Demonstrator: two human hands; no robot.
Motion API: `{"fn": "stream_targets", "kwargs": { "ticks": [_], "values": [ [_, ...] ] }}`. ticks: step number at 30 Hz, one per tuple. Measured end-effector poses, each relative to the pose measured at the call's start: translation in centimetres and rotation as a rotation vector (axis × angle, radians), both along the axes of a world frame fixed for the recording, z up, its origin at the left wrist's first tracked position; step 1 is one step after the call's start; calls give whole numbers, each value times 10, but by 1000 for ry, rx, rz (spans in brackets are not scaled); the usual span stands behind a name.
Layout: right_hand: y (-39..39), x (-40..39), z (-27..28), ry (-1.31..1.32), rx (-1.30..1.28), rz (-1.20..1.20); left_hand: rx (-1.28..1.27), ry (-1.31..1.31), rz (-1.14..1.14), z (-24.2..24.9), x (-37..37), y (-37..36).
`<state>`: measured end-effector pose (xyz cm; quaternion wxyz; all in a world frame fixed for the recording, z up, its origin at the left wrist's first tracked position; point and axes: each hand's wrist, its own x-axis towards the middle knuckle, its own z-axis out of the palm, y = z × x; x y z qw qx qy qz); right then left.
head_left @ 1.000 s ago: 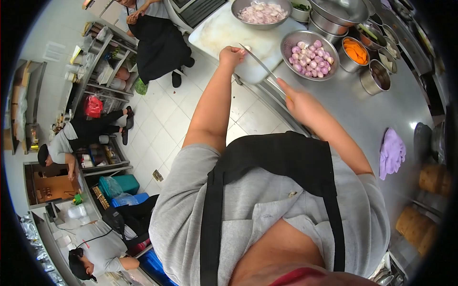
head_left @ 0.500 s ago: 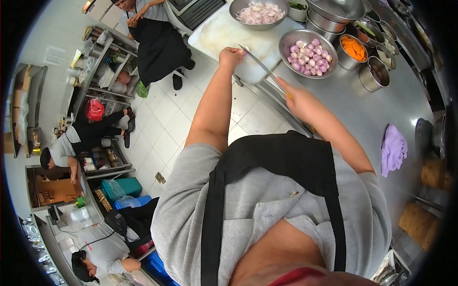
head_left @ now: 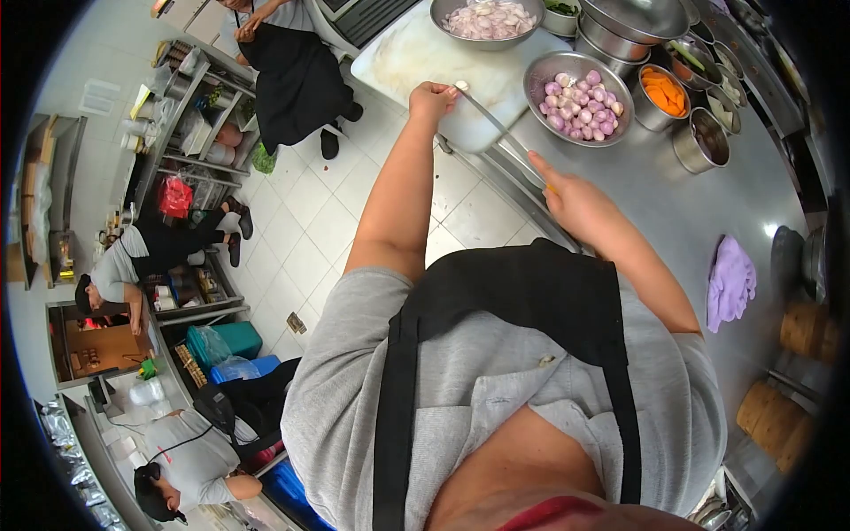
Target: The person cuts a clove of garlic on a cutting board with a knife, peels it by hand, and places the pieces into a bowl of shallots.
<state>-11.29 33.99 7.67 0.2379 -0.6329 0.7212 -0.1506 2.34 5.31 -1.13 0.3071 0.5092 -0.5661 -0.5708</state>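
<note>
My right hand (head_left: 580, 202) is wrapped round the handle of a knife (head_left: 498, 130), whose long thin blade slants up and left over the edge of the white cutting board (head_left: 398, 66). At the board's near edge, the fingers of my left hand (head_left: 431, 101) are pinched together on what appears to be a small pale peeled shallot (head_left: 461, 85), right by the knife's tip. Purple unpeeled shallots fill a steel bowl (head_left: 534, 93) to the right of the board. Sliced shallots lie in another steel bowl (head_left: 443, 34) at the board's far side.
Farther right stand a pot of orange carrot pieces (head_left: 662, 93), a steel pot (head_left: 699, 146) and stacked steel bowls (head_left: 611, 40). A purple cloth (head_left: 731, 279) lies on the steel counter (head_left: 646, 212). Several other people are about, one standing beyond the board in a black apron (head_left: 288, 84).
The knife's tip and blade have shifted slightly right, and my right hand has moved a little right and down. The pale shallot shows more clearly beside my left fingertips.
</note>
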Motion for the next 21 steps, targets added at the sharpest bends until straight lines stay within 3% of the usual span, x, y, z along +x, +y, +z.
{"fn": "stream_targets", "kwargs": {
  "ticks": [4,9,15,21],
  "values": [
    [-26,0,-5,-73,112,-3,-30,-34,-21,-4,-1,-3],
    [-54,2,-28,-85,2,5,-43,-31,-18,-5,0,-4],
    [-6,-1,-4,-116,-14,-2,-7,-40,-17,-7,-1,-5],
    [-16,-2,-7,-77,-22,4,-11,-12,-30,-4,-1,-4]
  ]
}}
